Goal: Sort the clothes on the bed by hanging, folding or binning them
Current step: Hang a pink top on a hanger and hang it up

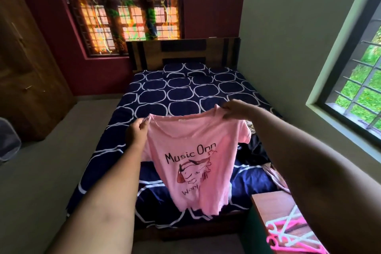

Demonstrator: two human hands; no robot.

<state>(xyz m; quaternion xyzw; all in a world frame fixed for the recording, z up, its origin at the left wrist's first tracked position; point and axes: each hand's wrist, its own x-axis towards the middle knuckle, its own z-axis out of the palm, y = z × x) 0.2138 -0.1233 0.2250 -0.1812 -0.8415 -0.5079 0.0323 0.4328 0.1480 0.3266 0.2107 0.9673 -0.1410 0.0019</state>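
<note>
Both hands, left hand (137, 130) and right hand (235, 109), pinch the shoulders of a pink T-shirt (195, 163) above the bed (185, 93); light, limp fabric, best held there.
</note>
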